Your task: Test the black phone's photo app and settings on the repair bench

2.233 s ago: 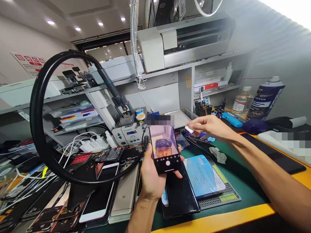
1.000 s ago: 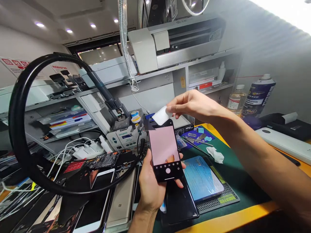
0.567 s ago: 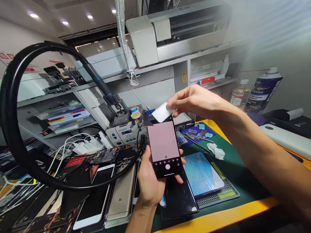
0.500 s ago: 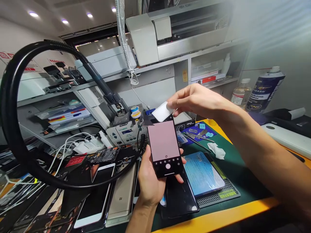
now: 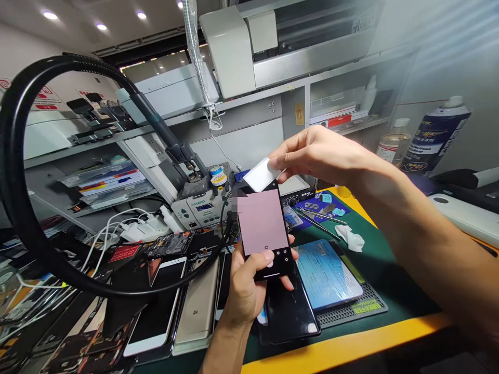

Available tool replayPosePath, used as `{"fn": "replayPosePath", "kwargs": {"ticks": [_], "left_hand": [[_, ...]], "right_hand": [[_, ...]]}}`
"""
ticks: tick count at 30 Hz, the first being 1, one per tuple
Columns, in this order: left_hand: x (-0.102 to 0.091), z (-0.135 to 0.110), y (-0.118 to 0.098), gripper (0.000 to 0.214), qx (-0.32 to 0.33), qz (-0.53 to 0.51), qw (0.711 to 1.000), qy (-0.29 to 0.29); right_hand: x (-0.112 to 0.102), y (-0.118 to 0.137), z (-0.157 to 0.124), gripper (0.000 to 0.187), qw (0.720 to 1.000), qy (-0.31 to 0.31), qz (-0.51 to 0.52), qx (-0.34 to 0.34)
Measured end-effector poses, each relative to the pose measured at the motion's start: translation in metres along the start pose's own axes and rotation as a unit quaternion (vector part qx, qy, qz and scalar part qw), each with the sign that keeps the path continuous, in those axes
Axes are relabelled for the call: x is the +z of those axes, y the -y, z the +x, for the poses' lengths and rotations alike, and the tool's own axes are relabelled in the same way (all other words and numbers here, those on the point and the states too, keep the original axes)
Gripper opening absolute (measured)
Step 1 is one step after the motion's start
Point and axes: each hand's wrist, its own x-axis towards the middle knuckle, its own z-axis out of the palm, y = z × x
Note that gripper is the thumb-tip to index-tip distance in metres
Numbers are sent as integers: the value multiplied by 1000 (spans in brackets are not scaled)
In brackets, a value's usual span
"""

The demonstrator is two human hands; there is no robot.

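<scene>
Smartphone (image 5: 264, 234) gripped in the left hand (image 5: 245, 296), its long axis running nearly upright in the view and leaning slightly, top end pointing away from the wearer towards the soldering station (image 5: 198, 214). The screen faces up and shows a camera interface with a plain mauve-pink preview; the left thumb (image 5: 263, 258) lies across the lower screen while the fingertips curl round the right edge, so the hand is closed on the phone. The right hand (image 5: 319, 156) is raised above the phone's top end, thumb and fingers pinching a white rectangular piece (image 5: 262, 174) (card or film cannot be told here), which overlaps the top edge in view; contact is unclear. Below lie a black phone (image 5: 286, 317) and a plastic-wrapped blue card (image 5: 323, 275) on a green bench mat (image 5: 393, 280).
</scene>
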Motion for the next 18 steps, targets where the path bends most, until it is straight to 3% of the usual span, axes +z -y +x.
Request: {"fn": "replayPosePath", "kwargs": {"ticks": [9,18], "left_hand": [[5,0,-3,32,-9,28,999,-28],[6,1,-3,43,-11,33,999,-34]], "right_hand": [[1,3,-1,7,1000,-5,-2,2],[3,6,-4,10,999,-19,-24,11]]}}
